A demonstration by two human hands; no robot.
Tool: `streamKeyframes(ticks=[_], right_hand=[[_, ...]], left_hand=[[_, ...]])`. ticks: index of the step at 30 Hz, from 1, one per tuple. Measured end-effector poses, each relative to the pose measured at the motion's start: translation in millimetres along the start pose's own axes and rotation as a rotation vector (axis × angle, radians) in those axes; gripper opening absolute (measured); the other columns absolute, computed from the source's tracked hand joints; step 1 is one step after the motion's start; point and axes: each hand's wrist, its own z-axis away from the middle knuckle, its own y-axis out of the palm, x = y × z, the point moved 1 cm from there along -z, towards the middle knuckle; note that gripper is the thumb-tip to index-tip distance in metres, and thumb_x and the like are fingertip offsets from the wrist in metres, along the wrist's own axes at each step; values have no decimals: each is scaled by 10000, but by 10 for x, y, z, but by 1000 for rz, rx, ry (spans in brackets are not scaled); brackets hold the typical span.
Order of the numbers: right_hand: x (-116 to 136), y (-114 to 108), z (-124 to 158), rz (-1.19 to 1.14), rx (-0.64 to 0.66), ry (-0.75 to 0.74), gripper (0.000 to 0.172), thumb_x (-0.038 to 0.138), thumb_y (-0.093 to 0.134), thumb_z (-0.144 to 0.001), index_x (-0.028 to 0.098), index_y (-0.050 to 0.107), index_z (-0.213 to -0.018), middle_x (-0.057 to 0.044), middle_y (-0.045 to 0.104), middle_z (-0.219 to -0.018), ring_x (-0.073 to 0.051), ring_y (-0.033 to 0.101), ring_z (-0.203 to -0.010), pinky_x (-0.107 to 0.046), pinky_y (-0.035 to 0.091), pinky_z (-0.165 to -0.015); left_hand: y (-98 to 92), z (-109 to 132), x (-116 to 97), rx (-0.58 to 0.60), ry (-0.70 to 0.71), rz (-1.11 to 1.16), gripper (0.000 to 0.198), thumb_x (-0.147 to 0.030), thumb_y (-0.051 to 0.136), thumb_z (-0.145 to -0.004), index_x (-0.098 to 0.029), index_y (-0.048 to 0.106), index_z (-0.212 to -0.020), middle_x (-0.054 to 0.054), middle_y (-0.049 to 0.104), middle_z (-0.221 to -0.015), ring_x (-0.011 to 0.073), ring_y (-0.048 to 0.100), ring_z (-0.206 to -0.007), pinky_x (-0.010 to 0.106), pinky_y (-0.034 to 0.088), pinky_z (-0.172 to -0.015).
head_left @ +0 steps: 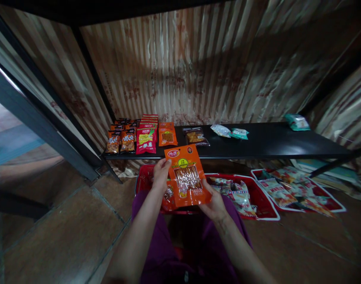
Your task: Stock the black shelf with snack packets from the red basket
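Note:
An orange snack packet [188,177] with a clear window is held up between my two hands, in front of the shelf edge. My left hand [161,173] grips its upper left side, thumb on the front. At its lower right corner my right hand [213,201] is closed on the same packet. Behind it on the black shelf lies a similar orange packet [168,134], beside a stack of red snack packets [147,137]. Below my hands, a red basket [145,173] holds more orange packets, partly hidden by the held one.
Brown snack bags [127,141] stand at the shelf's left end. A clear-windowed bag [196,137] and teal-white packets [239,134] lie further right on the black shelf [269,142]. Two more red baskets with snack bags [239,197] sit on the tiled floor. Metal posts frame the left.

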Motion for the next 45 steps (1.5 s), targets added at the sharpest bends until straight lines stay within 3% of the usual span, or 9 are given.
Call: streamKeyframes(ticks=[4,14,20,28,34,40,45], right_hand=[[-39,6,53,-52,-10,57,305,519,615,-758,261,698,-899,-30,746,-904,-292,651,-1005,-480,509,-880],[-71,-57,102,-9,-14,99,230,389,743,-681,249,692,-856,-24,747,-865,-259,703,-825,-415,560,-782],[-1,-27,87,14,15,123,235,388,766,-659,238,710,-831,-19,750,-842,-226,706,-767,-367,563,-755],[273,3,-26,259,36,-30,288,400,753,-680,249,714,-922,-8,740,-938,-209,682,-864,-338,534,-793],[393,163,-100,152,-86,-209,272,380,783,-634,248,713,-861,-1,739,-911,-207,673,-884,-327,530,-791],[355,238,-153,-28,-238,-166,284,311,817,-564,230,702,-811,-1,746,-791,-209,695,-781,-323,562,-713],[346,201,-195,-37,-236,-133,283,302,816,-566,219,692,-807,-8,745,-788,-216,698,-772,-333,572,-711]], left_hand=[[38,-32,-44,2,-35,53,242,-309,732,-600,-159,651,-772,4,681,-724,140,615,-661,280,467,-706],[32,-40,-48,-32,-31,137,238,-288,734,-555,-168,613,-721,-14,669,-693,125,610,-644,262,461,-691],[4,-3,-21,14,-45,110,240,-288,726,-562,-167,618,-739,-6,665,-696,128,603,-620,274,468,-674],[0,58,-38,80,25,1,206,-301,699,-602,-161,650,-745,0,679,-722,131,596,-658,250,448,-676],[19,91,15,150,45,-90,195,-311,666,-649,-161,651,-772,6,678,-734,146,608,-695,252,451,-674],[26,155,-22,192,7,-19,255,-347,702,-645,-161,670,-816,30,700,-820,164,625,-752,284,460,-745],[-55,201,-25,234,-40,22,251,-341,734,-621,-171,692,-801,34,711,-838,184,631,-838,298,435,-828]])
